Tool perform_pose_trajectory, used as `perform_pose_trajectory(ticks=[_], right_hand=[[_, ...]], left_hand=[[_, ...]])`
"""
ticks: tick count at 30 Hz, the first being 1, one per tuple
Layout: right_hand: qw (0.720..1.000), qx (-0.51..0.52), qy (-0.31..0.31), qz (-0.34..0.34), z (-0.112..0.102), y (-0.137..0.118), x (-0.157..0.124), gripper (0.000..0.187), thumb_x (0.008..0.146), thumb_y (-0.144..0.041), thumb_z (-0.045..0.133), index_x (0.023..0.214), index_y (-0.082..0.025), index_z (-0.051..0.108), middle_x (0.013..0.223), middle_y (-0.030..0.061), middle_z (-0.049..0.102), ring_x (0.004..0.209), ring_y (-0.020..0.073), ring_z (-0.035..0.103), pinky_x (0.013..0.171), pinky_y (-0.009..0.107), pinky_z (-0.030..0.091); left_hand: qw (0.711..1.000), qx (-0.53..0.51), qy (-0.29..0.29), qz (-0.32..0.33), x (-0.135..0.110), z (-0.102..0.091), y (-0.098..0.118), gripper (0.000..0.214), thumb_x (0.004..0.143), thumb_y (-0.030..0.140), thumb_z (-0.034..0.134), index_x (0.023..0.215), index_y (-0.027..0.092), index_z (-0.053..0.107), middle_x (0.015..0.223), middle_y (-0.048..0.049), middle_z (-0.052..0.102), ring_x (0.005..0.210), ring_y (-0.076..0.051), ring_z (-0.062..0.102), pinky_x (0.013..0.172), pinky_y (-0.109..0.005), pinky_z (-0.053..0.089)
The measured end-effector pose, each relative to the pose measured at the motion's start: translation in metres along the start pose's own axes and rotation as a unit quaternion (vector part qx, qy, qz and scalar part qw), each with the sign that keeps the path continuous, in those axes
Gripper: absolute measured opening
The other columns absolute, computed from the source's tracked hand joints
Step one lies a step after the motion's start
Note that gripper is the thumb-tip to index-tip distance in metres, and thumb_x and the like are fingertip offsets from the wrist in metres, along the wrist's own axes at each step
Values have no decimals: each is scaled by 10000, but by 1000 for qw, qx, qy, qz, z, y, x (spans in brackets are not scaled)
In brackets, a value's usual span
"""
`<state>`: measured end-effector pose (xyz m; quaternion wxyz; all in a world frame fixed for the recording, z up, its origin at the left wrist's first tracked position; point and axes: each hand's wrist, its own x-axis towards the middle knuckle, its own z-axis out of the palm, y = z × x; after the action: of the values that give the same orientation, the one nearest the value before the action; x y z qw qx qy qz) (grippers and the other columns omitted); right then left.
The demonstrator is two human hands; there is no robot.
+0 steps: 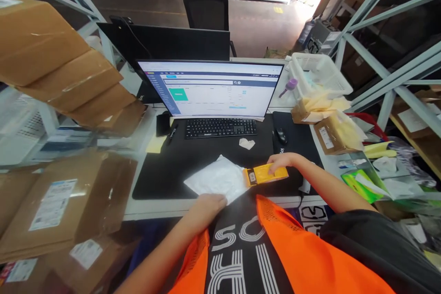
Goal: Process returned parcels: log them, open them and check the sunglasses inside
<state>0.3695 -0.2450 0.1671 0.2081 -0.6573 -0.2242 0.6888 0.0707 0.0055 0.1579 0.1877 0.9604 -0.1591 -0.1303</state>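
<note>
My right hand (280,161) is closed over a small yellow packet (264,175) with a label at its left end, holding it just above the black desk mat (172,165). A white plastic mailer bag (218,179) lies flat on the mat to the left of the packet. My left hand (206,206) grips the bag's near edge at the front of the desk. The packet's labelled end sits next to the bag's right edge.
A monitor (210,87), keyboard (220,127) and mouse (281,135) stand behind the bag. A crumpled paper scrap (246,143) lies by the keyboard. Cardboard boxes (62,202) pile up at left; a white basket (320,73), yellow packets (339,133) and a green item (361,183) crowd the right.
</note>
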Motion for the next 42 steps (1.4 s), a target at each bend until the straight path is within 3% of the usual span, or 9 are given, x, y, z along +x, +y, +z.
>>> perform_pose_trajectory(ticks=[4,8,13,15,18,22,27,35,42], right_hand=[[994,80,-56,-59,-3,6,9,495,547,-543,731,844,-150,683,642,17,697,489,136,606,533,276,531],[980,139,-92,-108,2,5,27,463,556,-496,742,836,-134,674,648,29,704,485,139,618,525,273,549],[966,207,-82,-134,23,12,46,458,556,-523,713,796,-136,659,617,36,697,438,137,596,479,268,533],[964,218,-73,-133,34,19,48,487,532,-567,701,767,-144,645,607,40,692,426,137,589,457,264,518],[968,212,-61,-120,42,27,43,519,525,-622,696,733,-151,633,614,39,694,442,137,599,467,259,514],[982,149,-74,-84,33,21,23,471,553,-527,798,777,-129,684,632,24,706,484,122,616,495,221,501],[991,68,-100,-55,10,3,-12,528,639,-559,790,911,-113,715,699,46,732,546,152,657,549,252,533],[995,-96,-38,-3,-15,-12,-67,600,673,-697,657,857,-130,723,679,69,705,581,197,659,564,316,545],[938,-333,85,33,9,-53,-41,447,560,-594,789,600,-161,687,582,76,618,724,286,678,688,380,535]], left_hand=[[987,114,107,-22,-18,-25,-16,222,937,57,474,1031,178,634,1130,-85,694,1071,-201,642,1046,-390,463],[972,140,93,-163,-18,-45,-2,250,928,37,443,962,155,660,1061,-113,702,1084,-242,639,1142,-486,388],[907,177,111,-366,22,-21,46,450,928,50,390,1347,58,553,1451,-257,506,1359,-374,473,1202,-654,191],[925,150,79,-340,39,-4,54,517,941,67,385,1449,105,470,1537,-217,427,1401,-367,434,1196,-641,229],[950,81,7,-300,55,15,50,493,964,75,348,1427,122,510,1438,-208,549,1264,-323,584,1063,-514,469],[959,54,-14,-278,56,26,43,469,970,85,359,1403,115,535,1410,-224,566,1253,-328,596,873,-421,578],[966,57,-20,-252,55,24,51,468,992,104,329,1426,111,506,1448,-235,526,1297,-339,560,869,-417,571],[959,64,-16,-276,69,10,53,455,971,98,369,1401,85,516,1305,-282,597,1131,-325,652,771,-388,575],[963,38,-79,-254,114,4,87,336,902,24,434,1140,17,671,1047,-271,673,976,-332,692,781,-425,556]])
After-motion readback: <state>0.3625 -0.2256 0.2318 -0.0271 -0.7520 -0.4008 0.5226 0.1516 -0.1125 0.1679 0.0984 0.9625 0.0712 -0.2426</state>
